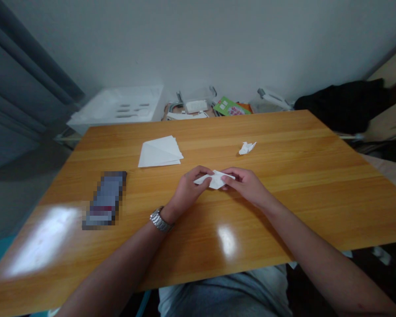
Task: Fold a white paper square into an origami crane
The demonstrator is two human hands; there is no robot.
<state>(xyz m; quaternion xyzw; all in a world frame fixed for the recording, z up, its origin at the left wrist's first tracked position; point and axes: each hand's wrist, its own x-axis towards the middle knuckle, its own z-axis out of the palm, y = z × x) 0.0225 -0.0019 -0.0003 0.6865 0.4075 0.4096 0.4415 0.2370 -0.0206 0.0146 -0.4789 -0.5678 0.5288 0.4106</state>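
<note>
A small folded piece of white paper (215, 180) is held between my two hands, over the middle of the wooden table. My left hand (192, 187) pinches its left end, thumb on top and fingers behind. At the right end, my right hand (246, 182) grips it the same way, with the thumb lying on the paper. Some fingertips are hidden behind the paper. Beyond my left hand lies a stack of white paper sheets (160, 152). A small folded or crumpled white paper piece (247, 148) rests on the table past my right hand.
A phone (105, 198), blurred out, lies at the left of the wooden table (317, 176). Behind the table's far edge are a white tray (119, 103), a green packet (231, 106) and other small items. Dark cloth (343, 105) is heaped at the back right.
</note>
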